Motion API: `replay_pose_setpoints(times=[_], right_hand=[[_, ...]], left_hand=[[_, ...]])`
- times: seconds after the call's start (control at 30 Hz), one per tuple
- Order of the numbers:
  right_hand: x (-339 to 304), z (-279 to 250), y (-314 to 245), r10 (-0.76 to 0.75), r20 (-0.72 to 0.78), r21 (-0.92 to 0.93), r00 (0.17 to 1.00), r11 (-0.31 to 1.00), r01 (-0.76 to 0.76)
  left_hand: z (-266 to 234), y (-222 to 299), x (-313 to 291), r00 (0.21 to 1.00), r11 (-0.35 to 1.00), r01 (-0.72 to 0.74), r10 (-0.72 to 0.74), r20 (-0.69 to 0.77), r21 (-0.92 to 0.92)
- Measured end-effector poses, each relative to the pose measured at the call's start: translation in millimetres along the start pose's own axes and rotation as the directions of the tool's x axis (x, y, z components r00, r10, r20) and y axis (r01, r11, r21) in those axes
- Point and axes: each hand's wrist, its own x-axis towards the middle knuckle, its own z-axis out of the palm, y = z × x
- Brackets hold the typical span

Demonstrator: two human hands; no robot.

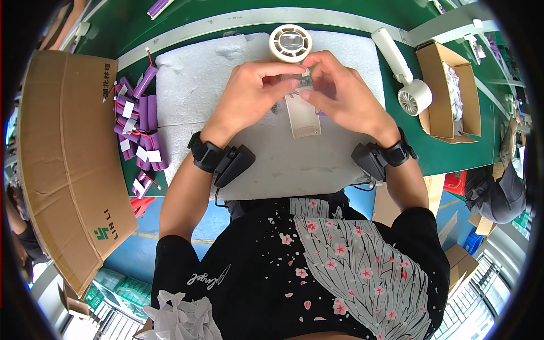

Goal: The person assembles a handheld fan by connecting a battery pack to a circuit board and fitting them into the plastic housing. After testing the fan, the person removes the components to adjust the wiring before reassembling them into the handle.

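Observation:
A cream handheld fan [306, 120] lies on a white foam slab, its round grille facing up and its handle pointing toward me. My left hand [249, 93] comes from the left to the fan's neck, index finger and thumb curled in. From the other side my right hand [352, 96] meets it there, thumb and fingers bent around the same spot. Something small and partly see-through shows between the fingertips; I cannot make out what it is. A bit of purple peeks out under my right hand. The fingers cover the upper handle.
Several purple battery packs [148, 113] with wires and white tags lie left of the foam slab [187, 85]. A second handheld fan [416, 95] rests at the right, near an open cardboard box [447, 73] of small white parts. A big carton [71, 164] stands far left.

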Motion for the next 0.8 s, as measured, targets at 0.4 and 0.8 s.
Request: replay_pose_setpoints(times=[0.4,0.8], right_hand=[[0,-3,12,-0.015,-0.016,0.028,1.0,0.999,0.016],[3,2,10,-0.266,-0.174,-0.157,0.948,0.958,0.24]], left_hand=[[6,4,-1,0.997,0.996,-0.073,0.074,-0.036,0.048],[-9,-4,4,0.986,0.99,-0.139,0.139,-0.096,0.009]])
